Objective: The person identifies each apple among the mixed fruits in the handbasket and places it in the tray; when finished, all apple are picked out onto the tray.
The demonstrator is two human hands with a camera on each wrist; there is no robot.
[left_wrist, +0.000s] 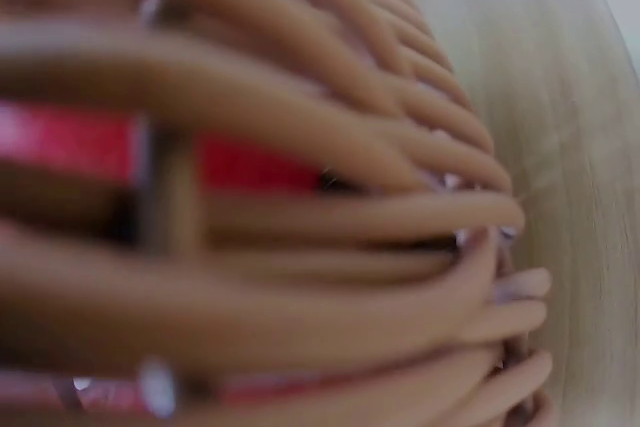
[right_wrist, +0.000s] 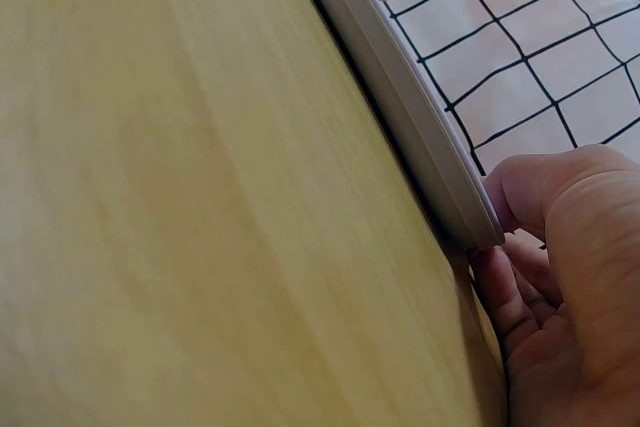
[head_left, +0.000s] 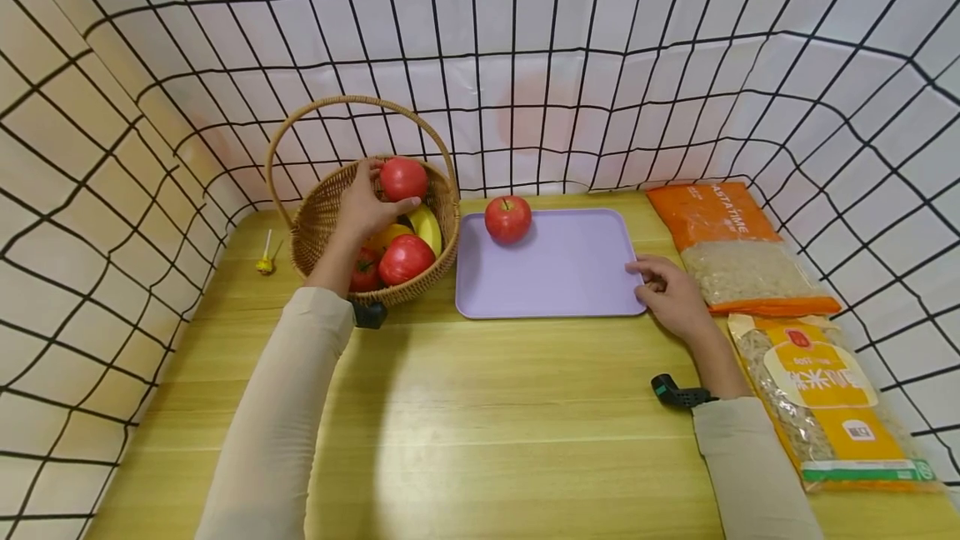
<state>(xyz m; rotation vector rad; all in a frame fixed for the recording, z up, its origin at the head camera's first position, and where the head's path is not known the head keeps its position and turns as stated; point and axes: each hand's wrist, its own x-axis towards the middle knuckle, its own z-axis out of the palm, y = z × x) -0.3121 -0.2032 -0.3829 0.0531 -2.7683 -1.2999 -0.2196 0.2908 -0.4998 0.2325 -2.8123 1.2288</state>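
Over the wicker basket [head_left: 315, 219], my left hand [head_left: 365, 202] holds a red apple [head_left: 403, 179] between the thumb and the fingers behind it. Below that apple lie another red fruit [head_left: 407, 259], a darker red fruit [head_left: 365, 272] and a yellow banana [head_left: 427, 230]. Close-up basket weave [left_wrist: 300, 317] fills the left wrist view and hides the hand. My right hand [head_left: 673, 294] pinches the right edge of a lilac tray [head_left: 555, 273], thumb at the rim and fingers curled beneath it in the right wrist view. One red apple [head_left: 507, 219] sits at the tray's back left.
The basket's tall handle [head_left: 360, 98] arches above my left hand. A lollipop [head_left: 265, 263] lies left of the basket. Two food packets, one orange [head_left: 742, 244] and one yellow [head_left: 832, 398], line the table's right side. Black-grid white cloth [head_left: 555, 65] encloses the back and sides.
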